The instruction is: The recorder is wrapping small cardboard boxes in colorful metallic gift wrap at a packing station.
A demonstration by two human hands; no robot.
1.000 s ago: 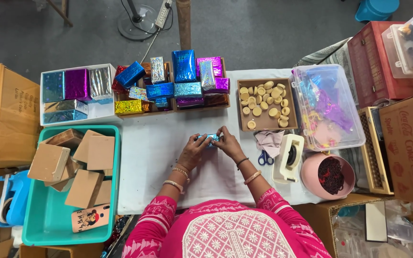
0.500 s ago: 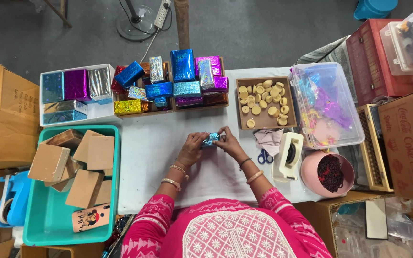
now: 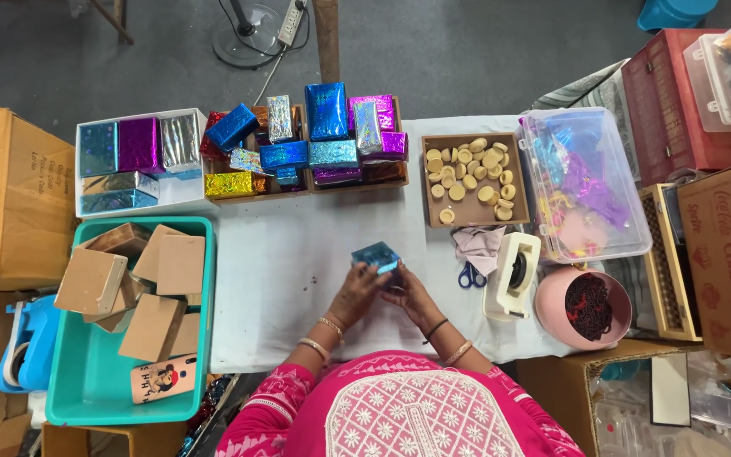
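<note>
Shiny blue wrapped box (image 3: 376, 256), teal tub (image 3: 86, 398), white tablecloth (image 3: 272, 279)

From the wrapped box (image 3: 375, 256), the tub of cardboard boxes (image 3: 69, 398) lies at nine o'clock, the tape dispenser (image 3: 511, 276) at three.

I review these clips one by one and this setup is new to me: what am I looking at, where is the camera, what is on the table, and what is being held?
There is no machine here. A person wears a camera on the head, so the view looks straight down at their own two bare hands. The left hand and right hand together hold a small box wrapped in shiny blue foil above the white-covered table. Behind it stand stacked foil-wrapped boxes and a brown tray of pale round discs. To the right are a white tape dispenser and blue-handled scissors; to the left, a teal tub of plain cardboard boxes.
</note>
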